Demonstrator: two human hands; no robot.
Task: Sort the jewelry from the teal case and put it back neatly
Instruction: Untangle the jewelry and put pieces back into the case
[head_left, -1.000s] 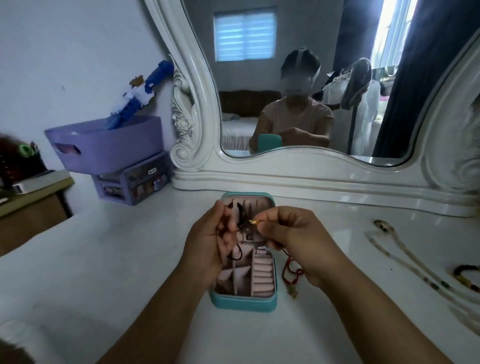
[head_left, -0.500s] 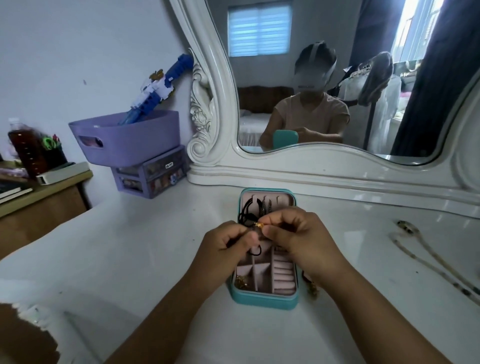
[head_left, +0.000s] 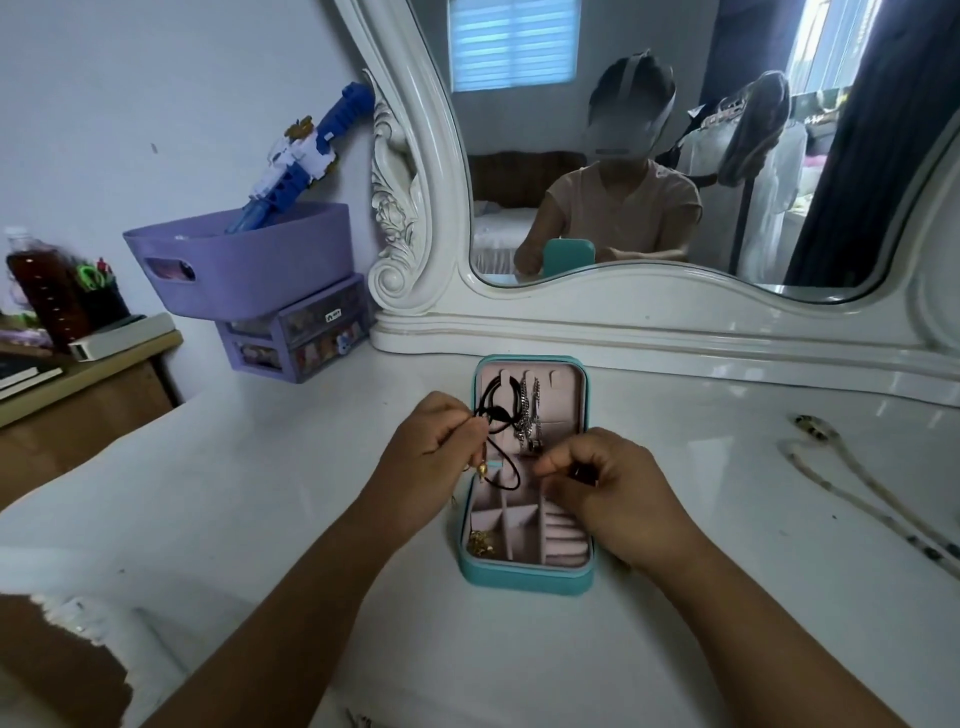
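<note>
The left hand (head_left: 434, 449) is pinching a black cord necklace (head_left: 497, 415) between thumb and fingertips, holding it just above the open teal case (head_left: 525, 576); a small gold pendant (head_left: 482, 469) is dangling below the fingers, and the cord's loop is trailing down over the case's middle. The right hand (head_left: 613, 493) is hovering over the right side of the case with its fingers curled inward; something dark is showing at the fingertips, but I cannot tell whether they are gripping it. The case is lying open on the white table (head_left: 260, 493), its pink lid tilting away toward the mirror (head_left: 675, 156). A silver chain (head_left: 527, 415) is hanging inside the lid beside the cord. A gold piece (head_left: 480, 543) is sitting in the near left compartment. A long beaded necklace (head_left: 857, 483) is lying well apart on the right. At the far left, a purple basket (head_left: 249, 260) is resting on a small purple drawer unit (head_left: 301, 338).
</note>
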